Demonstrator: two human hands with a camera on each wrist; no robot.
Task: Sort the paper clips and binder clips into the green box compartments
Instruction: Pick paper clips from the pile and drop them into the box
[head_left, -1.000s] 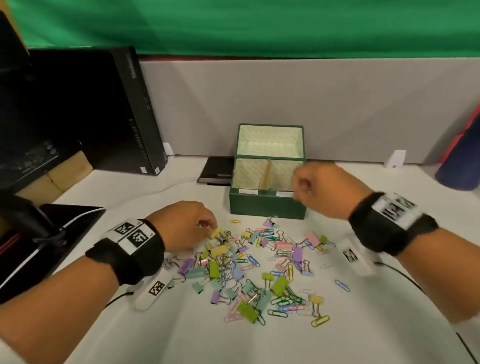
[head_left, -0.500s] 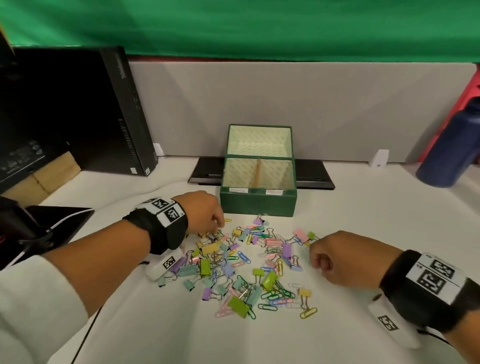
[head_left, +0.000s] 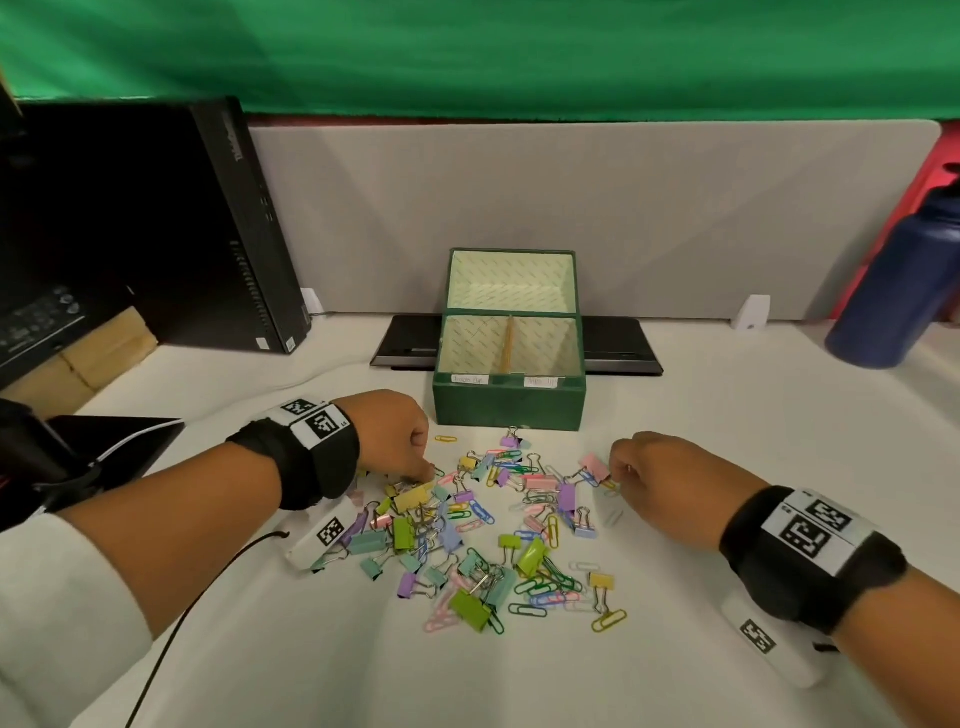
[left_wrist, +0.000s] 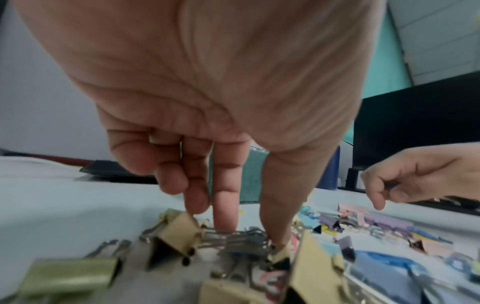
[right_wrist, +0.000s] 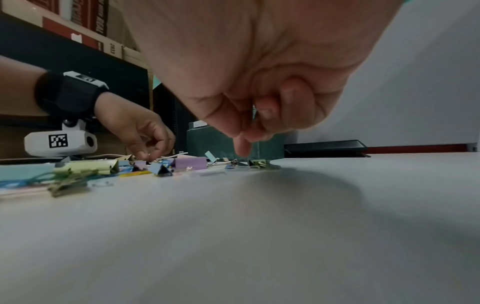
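Observation:
The green box (head_left: 509, 402) stands open at mid-table, its two compartments split by a wooden divider (head_left: 510, 343). A mixed pile of coloured paper clips and binder clips (head_left: 493, 530) lies in front of it. My left hand (head_left: 426, 470) is at the pile's far left edge. In the left wrist view its thumb (left_wrist: 275, 232) and index finger (left_wrist: 226, 214) pinch the wire handles of a yellow binder clip (left_wrist: 179, 228). My right hand (head_left: 615, 478) sits at the pile's right edge with fingers curled. Its index fingertip (right_wrist: 242, 150) points down at a small yellow binder clip (right_wrist: 257, 163).
A black computer case (head_left: 208, 228) stands at the back left, and a flat black device (head_left: 618, 348) lies behind the box. A dark blue bottle (head_left: 898, 291) stands at the far right. A grey partition (head_left: 571, 208) closes off the table's far edge.
My right hand has come back from the box's right compartment to the pile's right edge. The left hand has stayed at the pile's left edge.

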